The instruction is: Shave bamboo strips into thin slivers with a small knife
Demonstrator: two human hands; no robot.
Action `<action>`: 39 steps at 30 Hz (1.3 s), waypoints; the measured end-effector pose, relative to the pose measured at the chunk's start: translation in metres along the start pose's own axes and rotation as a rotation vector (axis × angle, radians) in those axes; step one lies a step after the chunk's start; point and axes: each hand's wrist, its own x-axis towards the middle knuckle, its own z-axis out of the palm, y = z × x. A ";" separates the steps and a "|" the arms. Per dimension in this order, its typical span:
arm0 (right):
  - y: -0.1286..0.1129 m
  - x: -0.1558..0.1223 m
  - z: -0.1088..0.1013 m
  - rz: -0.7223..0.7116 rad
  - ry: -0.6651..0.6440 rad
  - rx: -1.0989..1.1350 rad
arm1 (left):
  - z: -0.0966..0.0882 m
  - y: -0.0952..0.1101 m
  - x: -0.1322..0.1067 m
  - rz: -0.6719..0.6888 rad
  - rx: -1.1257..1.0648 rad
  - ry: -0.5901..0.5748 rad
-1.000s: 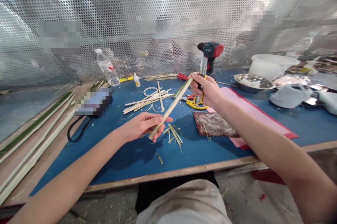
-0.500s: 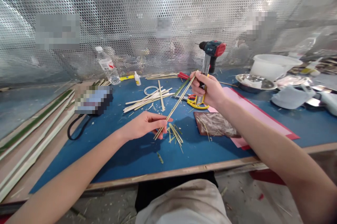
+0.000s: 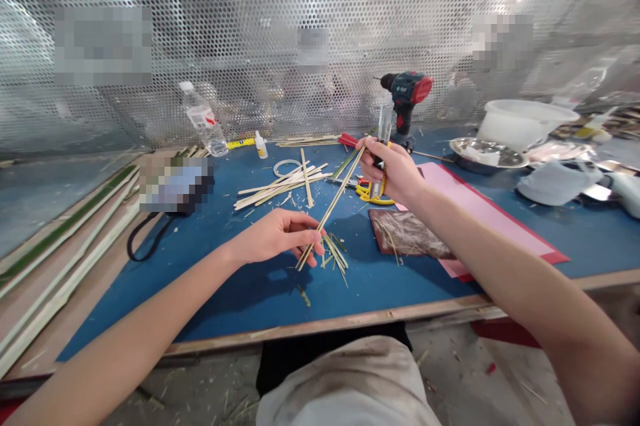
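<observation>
Thin bamboo strips [image 3: 341,194] slant between my two hands above the blue tabletop. Around their lower ends my left hand [image 3: 287,237] is closed, thumb on top, with the tips sticking out below the fingers. My right hand [image 3: 393,171] pinches the upper ends between thumb and forefinger. Its other fingers wrap a utility knife [image 3: 384,125] with a black and yellow handle, the blade end pointing up. Short bamboo offcuts [image 3: 336,253] lie on the table just right of my left hand. Behind the held strips is a loose pile of flat bamboo strips [image 3: 285,187].
A cordless drill [image 3: 407,96] stands beyond my right hand, near yellow-handled scissors [image 3: 373,197]. A brown board [image 3: 407,234] and pink sheets [image 3: 480,209] lie to the right. Metal bowl [image 3: 487,153] and white tub [image 3: 525,125] sit farther back. At left are a plastic bottle [image 3: 204,121] and long bamboo lengths [image 3: 65,273].
My right hand has shifted slightly left with the knife, and the held strips stand a little steeper. My left hand has moved slightly right. Both still hold the strips.
</observation>
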 end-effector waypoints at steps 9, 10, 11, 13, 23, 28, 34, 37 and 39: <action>0.001 0.002 0.000 0.003 0.088 -0.087 | -0.001 -0.001 0.000 -0.002 0.082 -0.006; 0.001 0.002 0.000 0.004 0.109 -0.109 | 0.000 -0.001 0.000 -0.001 0.085 -0.009; 0.002 0.003 0.000 0.006 0.129 -0.132 | 0.001 0.000 0.000 0.001 0.088 -0.011; 0.004 0.003 0.000 0.017 0.167 -0.181 | 0.002 0.002 0.000 0.005 0.091 -0.012; 0.013 0.006 -0.001 0.044 0.229 -0.259 | 0.004 0.002 0.000 -0.030 0.089 -0.033; 0.014 0.006 -0.001 0.054 0.256 -0.261 | 0.004 0.002 0.001 -0.019 0.115 -0.023; 0.016 0.006 -0.002 0.004 0.264 -0.237 | 0.001 -0.003 0.003 0.010 0.089 0.150; 0.017 0.004 0.004 -0.025 0.252 -0.245 | -0.004 -0.008 0.005 0.019 0.126 0.225; 0.016 0.002 0.008 -0.034 0.207 -0.282 | -0.009 -0.011 0.007 0.037 0.193 0.253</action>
